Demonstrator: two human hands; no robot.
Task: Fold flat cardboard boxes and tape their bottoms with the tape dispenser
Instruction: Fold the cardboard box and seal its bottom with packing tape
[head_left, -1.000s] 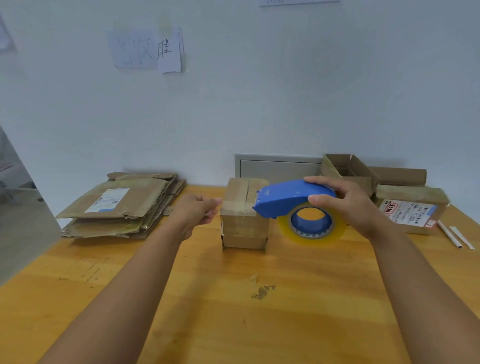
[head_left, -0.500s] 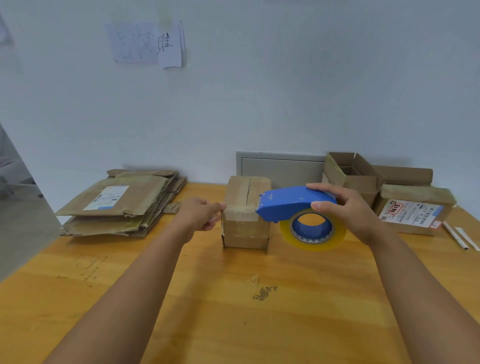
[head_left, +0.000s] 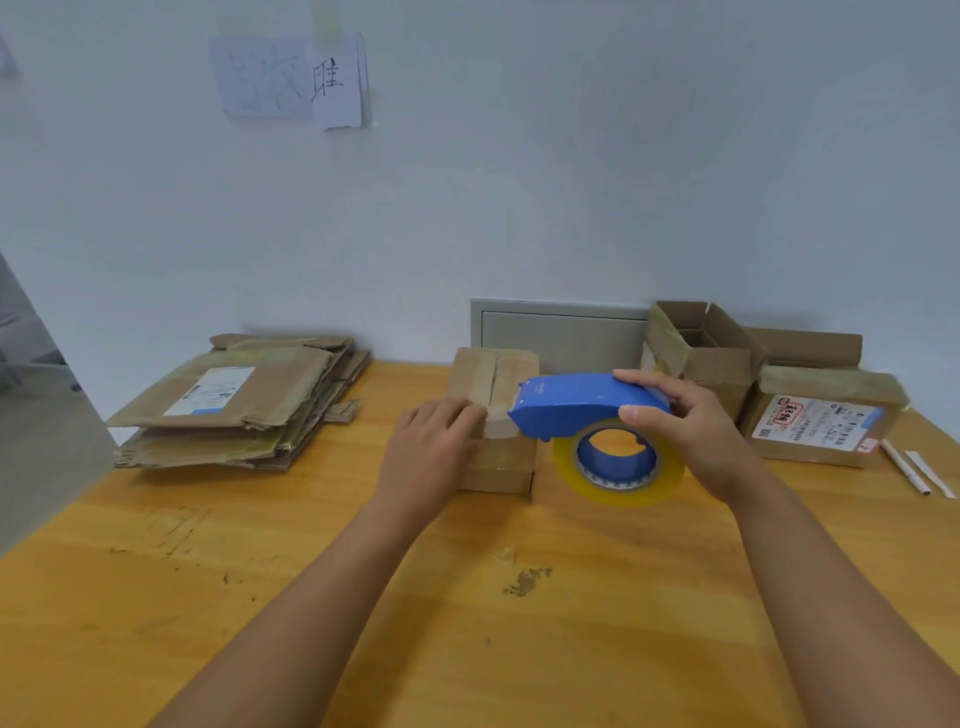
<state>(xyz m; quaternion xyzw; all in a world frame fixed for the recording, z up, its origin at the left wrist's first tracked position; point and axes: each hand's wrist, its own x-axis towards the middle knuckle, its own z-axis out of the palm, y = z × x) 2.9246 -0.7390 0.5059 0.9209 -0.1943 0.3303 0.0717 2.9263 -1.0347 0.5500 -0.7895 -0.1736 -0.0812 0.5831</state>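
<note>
A small folded cardboard box stands on the wooden table, its two flaps closed on top with a seam down the middle. My left hand rests flat against the box's left front corner, fingers straight. My right hand grips a blue tape dispenser holding a roll of yellowish clear tape. The dispenser's nose touches the box's near right top edge.
A stack of flat cardboard boxes lies at the back left. At the back right stand an open box and a box with a shipping label. Two white paper strips lie at the right edge. A grey panel leans on the wall.
My left hand has moved right from beside the box onto its left front corner. The dispenser has stayed at the box's right top edge.
</note>
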